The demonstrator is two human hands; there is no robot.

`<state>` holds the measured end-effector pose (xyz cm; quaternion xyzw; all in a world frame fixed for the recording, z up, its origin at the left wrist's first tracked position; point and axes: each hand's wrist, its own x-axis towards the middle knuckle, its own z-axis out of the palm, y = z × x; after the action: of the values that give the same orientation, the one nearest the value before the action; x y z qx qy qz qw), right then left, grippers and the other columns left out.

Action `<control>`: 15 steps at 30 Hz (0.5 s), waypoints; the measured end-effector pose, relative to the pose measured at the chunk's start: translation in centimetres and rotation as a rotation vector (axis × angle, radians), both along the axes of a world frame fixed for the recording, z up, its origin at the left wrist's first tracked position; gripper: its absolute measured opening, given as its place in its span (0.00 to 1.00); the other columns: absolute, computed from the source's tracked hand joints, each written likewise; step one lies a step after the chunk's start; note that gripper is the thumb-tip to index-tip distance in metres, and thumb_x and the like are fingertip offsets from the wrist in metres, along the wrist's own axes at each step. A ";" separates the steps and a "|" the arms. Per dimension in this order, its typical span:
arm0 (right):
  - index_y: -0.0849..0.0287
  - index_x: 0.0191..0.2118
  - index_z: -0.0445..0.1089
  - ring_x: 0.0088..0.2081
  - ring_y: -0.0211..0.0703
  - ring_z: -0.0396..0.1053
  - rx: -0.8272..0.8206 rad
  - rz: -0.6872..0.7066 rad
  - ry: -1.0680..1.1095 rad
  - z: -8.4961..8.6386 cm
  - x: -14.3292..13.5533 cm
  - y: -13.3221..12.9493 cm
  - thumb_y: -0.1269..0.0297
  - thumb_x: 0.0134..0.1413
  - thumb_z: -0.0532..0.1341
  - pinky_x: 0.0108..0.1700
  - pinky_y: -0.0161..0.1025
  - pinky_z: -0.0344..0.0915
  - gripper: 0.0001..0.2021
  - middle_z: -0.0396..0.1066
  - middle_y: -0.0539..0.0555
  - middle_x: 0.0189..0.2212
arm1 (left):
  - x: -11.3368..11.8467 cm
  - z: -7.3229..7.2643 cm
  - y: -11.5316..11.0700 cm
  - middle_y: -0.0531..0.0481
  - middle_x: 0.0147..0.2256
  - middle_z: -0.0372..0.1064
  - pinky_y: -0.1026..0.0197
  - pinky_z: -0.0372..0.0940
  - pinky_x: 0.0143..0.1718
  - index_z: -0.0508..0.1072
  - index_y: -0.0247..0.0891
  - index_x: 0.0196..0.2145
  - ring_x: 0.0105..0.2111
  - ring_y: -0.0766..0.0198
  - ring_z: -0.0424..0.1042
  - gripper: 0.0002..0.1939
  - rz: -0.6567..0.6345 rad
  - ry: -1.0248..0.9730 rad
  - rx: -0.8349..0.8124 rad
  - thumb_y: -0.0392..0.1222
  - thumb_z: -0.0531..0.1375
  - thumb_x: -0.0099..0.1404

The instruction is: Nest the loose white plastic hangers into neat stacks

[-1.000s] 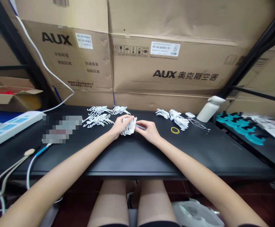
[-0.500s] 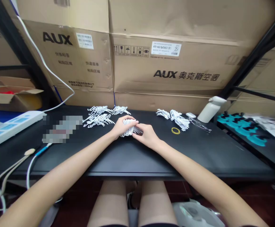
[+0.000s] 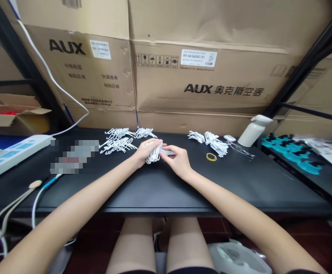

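A bundle of white hooks (image 3: 153, 153) is held just above the black table, between my two hands. My left hand (image 3: 145, 152) is wrapped round its left side, thumb on top. On the right, my right hand (image 3: 178, 159) pinches the bundle's thin straight ends between thumb and fingers. Loose piles of similar white hooks (image 3: 118, 145) lie left of my hands, with a smaller pile (image 3: 145, 132) behind. To the right are bunched white hooks (image 3: 216, 144), and yellow rubber bands (image 3: 211, 156) lie in front of them.
A white bottle (image 3: 253, 131) and eyeglasses (image 3: 241, 150) are at the back right, near teal plastic parts (image 3: 294, 154). At left lie a power strip (image 3: 17, 154), a pixelated object (image 3: 74, 156) and a cable (image 3: 36, 201). Cardboard boxes (image 3: 160, 89) stand behind the table (image 3: 160, 190).
My right hand has opened its grip a little and shifted slightly right along the thin ends. The bundle has turned in my left hand, showing more of the ends.
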<state>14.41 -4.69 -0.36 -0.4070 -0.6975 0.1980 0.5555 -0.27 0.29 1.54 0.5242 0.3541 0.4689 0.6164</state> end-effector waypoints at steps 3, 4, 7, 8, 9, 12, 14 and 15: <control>0.58 0.37 0.75 0.34 0.40 0.71 0.073 -0.007 0.018 0.1 -0.2 -0.1 0.61 0.52 0.63 0.27 0.33 0.72 0.09 0.71 0.56 0.37 | 0.0 -0.3 0.3 0.48 0.31 0.75 0.63 0.67 0.33 0.74 0.33 0.33 0.30 0.64 0.73 0.18 0.039 -0.018 -0.022 0.47 0.69 0.48; 0.58 0.37 0.74 0.33 0.39 0.71 0.100 -0.001 0.010 0.2 -0.2 -0.1 0.61 0.52 0.63 0.26 0.32 0.71 0.08 0.70 0.56 0.37 | 0.0 -0.4 0.4 0.50 0.29 0.74 0.64 0.66 0.31 0.74 0.33 0.32 0.28 0.66 0.72 0.17 0.055 -0.015 -0.025 0.47 0.69 0.48; 0.59 0.38 0.74 0.33 0.38 0.70 0.154 0.041 -0.030 0.2 -0.1 0.0 0.63 0.52 0.63 0.28 0.32 0.72 0.09 0.69 0.55 0.36 | 0.0 -0.8 0.6 0.52 0.27 0.72 0.65 0.65 0.29 0.74 0.33 0.32 0.26 0.67 0.71 0.17 0.076 -0.013 -0.026 0.47 0.69 0.47; 0.59 0.39 0.74 0.33 0.39 0.70 0.166 0.056 -0.046 0.2 0.0 0.1 0.63 0.52 0.62 0.28 0.33 0.72 0.09 0.69 0.55 0.36 | 0.0 -0.8 0.6 0.52 0.27 0.72 0.66 0.65 0.28 0.74 0.33 0.31 0.26 0.68 0.71 0.17 0.080 -0.016 -0.027 0.46 0.70 0.47; 0.59 0.39 0.74 0.34 0.39 0.70 0.178 0.067 -0.063 0.2 0.1 0.2 0.63 0.53 0.62 0.29 0.33 0.72 0.08 0.69 0.55 0.35 | 0.0 -0.8 0.6 0.52 0.26 0.72 0.66 0.65 0.28 0.74 0.33 0.32 0.26 0.68 0.71 0.17 0.078 -0.021 -0.031 0.46 0.70 0.47; 0.57 0.36 0.76 0.36 0.41 0.71 0.209 0.072 -0.105 0.1 0.4 0.5 0.63 0.54 0.61 0.33 0.35 0.72 0.07 0.70 0.55 0.33 | -0.1 -0.6 0.4 0.51 0.27 0.72 0.66 0.65 0.26 0.74 0.33 0.33 0.25 0.67 0.71 0.17 0.030 -0.038 -0.055 0.46 0.69 0.48; 0.56 0.34 0.76 0.37 0.42 0.71 0.219 0.060 -0.118 0.2 0.6 0.7 0.63 0.55 0.61 0.36 0.38 0.72 0.06 0.71 0.55 0.32 | -0.2 -0.4 0.4 0.50 0.28 0.73 0.66 0.65 0.27 0.73 0.34 0.34 0.25 0.68 0.71 0.16 -0.025 -0.048 -0.065 0.45 0.69 0.50; 0.55 0.34 0.76 0.37 0.43 0.72 0.222 0.057 -0.119 0.2 0.7 0.7 0.63 0.55 0.61 0.38 0.38 0.72 0.06 0.72 0.54 0.32 | -0.2 -0.3 0.4 0.50 0.29 0.73 0.66 0.65 0.27 0.73 0.34 0.35 0.26 0.67 0.72 0.16 -0.051 -0.054 -0.067 0.44 0.68 0.51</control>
<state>15.10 -3.96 -0.16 -0.3340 -0.7582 0.1108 0.5489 -0.49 0.69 1.21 0.4993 0.3395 0.4550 0.6545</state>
